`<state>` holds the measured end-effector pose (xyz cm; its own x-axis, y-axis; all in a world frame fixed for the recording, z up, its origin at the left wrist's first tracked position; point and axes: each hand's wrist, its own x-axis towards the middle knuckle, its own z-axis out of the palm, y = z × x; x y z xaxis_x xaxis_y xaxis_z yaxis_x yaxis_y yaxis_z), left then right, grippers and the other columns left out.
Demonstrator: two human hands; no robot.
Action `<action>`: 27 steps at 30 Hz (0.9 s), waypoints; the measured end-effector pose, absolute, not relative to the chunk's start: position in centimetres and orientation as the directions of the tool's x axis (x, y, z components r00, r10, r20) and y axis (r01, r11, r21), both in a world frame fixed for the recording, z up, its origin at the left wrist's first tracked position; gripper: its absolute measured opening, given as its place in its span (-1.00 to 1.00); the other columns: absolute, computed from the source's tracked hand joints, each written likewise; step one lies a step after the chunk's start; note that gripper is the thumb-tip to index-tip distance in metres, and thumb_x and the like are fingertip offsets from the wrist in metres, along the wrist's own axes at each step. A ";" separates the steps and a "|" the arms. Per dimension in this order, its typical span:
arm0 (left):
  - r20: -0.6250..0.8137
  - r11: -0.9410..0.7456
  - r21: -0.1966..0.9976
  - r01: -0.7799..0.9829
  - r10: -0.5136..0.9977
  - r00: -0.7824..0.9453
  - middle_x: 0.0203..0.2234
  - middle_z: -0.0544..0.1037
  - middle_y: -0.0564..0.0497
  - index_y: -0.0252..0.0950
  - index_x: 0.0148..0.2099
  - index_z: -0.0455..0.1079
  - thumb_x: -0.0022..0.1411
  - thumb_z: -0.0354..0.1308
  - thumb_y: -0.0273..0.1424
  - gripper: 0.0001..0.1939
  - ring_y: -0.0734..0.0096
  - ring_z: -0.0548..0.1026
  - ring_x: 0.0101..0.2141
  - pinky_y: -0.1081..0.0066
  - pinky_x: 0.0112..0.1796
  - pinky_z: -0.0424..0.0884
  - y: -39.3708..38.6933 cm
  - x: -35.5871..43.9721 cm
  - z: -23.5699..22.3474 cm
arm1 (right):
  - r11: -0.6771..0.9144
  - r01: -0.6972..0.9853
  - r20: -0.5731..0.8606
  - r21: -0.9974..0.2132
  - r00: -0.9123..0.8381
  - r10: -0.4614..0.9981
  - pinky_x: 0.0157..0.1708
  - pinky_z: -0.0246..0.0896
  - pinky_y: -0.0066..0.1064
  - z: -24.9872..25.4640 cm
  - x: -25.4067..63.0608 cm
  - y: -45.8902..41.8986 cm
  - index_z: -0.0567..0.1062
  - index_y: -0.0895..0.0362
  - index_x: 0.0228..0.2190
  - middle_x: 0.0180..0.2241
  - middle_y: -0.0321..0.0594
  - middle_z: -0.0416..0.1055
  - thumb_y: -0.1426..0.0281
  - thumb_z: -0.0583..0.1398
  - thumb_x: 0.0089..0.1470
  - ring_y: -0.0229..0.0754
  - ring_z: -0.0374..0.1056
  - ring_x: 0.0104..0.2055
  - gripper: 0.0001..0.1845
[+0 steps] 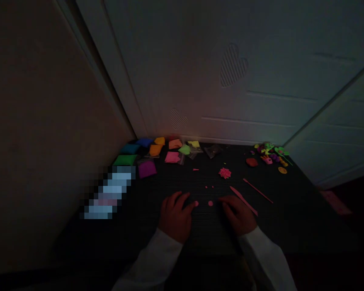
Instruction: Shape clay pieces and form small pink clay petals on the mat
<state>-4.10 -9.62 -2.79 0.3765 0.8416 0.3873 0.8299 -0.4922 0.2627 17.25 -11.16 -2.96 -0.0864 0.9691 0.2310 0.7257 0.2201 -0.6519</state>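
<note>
The scene is very dim. My left hand (175,216) rests on the dark tabletop (291,218) with fingers curled, a small pink clay ball (196,203) at its fingertips. My right hand (237,213) lies beside it, fingers bent down onto the table; whether it holds anything is unclear. A second pink clay ball (210,203) sits between the hands. Two tiny pink bits (209,187) lie just beyond. A pink modelling tool (243,200) lies by my right hand, a thinner pink stick (257,190) past it. A pink clay flower (225,173) sits farther back.
Several coloured clay packets (151,155) lie along the back left by the wall. Finished small clay figures (269,153) and a red lump (251,162) stand at the back right. A white panelled door (245,81) rises behind. A blurred-out patch (109,194) lies left.
</note>
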 end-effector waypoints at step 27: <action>0.315 -0.512 0.250 0.821 0.845 0.431 0.03 0.23 -0.02 -0.16 -0.11 0.34 0.06 -0.03 -0.27 -0.68 0.07 0.13 0.00 0.06 -0.08 0.11 -10.0 -3.6 -2.4 | 0.253 0.744 0.266 -0.618 -0.105 0.958 -0.21 0.23 -0.29 -2.9 17.1 -11.3 0.41 0.08 -0.27 -0.29 -0.20 0.41 0.40 0.00 0.00 -0.20 0.30 -0.22 -0.75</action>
